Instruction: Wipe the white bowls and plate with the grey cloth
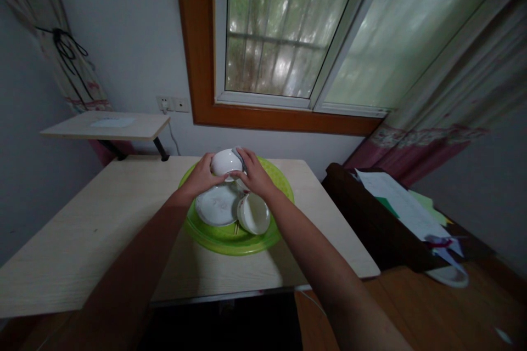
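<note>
A white bowl (226,163) is held between my two hands above the far part of a round green tray (242,249). My left hand (202,176) grips its left side, thumb along the near edge. My right hand (256,176) closes on the right side, with a greyish piece (239,158), perhaps cloth, under its fingers. Below the hands lies a white plate (218,207) with a faint pattern. To its right, a second white bowl (256,215) rests tilted, its opening toward me. Thin sticks (236,228), perhaps chopsticks, show between plate and bowl. Another white piece behind is mostly covered by my right hand.
The tray stands on a pale wooden table (135,186). At the table's back left is a small raised shelf (111,125) with a paper on it. A dark brown piece of furniture (354,214) holding papers stands to the right. The window wall is behind.
</note>
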Motion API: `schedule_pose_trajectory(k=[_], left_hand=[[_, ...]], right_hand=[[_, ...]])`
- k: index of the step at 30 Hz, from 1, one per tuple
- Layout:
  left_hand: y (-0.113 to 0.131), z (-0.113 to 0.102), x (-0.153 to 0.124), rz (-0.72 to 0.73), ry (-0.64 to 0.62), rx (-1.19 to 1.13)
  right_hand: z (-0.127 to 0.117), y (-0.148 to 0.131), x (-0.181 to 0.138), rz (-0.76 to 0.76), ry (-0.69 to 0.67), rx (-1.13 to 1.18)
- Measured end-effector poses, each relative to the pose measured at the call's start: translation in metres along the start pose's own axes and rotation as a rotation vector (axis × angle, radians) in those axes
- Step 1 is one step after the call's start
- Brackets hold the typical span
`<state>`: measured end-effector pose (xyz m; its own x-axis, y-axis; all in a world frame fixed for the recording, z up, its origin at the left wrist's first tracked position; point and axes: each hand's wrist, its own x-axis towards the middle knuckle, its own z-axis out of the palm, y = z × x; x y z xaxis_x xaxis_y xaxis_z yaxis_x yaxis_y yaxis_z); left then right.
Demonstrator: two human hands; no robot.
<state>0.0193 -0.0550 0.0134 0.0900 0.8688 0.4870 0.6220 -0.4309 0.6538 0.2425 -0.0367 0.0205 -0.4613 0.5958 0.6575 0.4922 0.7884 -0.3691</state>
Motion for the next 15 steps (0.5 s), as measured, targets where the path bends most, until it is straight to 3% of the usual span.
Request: schedule_pose_trajectory(k=[15], left_hand=[[0.009, -0.005, 0.000, -0.006, -0.028, 0.096]], right_hand=[[-0.002, -0.041, 0.006, -0.246, -0.129, -0.229]])
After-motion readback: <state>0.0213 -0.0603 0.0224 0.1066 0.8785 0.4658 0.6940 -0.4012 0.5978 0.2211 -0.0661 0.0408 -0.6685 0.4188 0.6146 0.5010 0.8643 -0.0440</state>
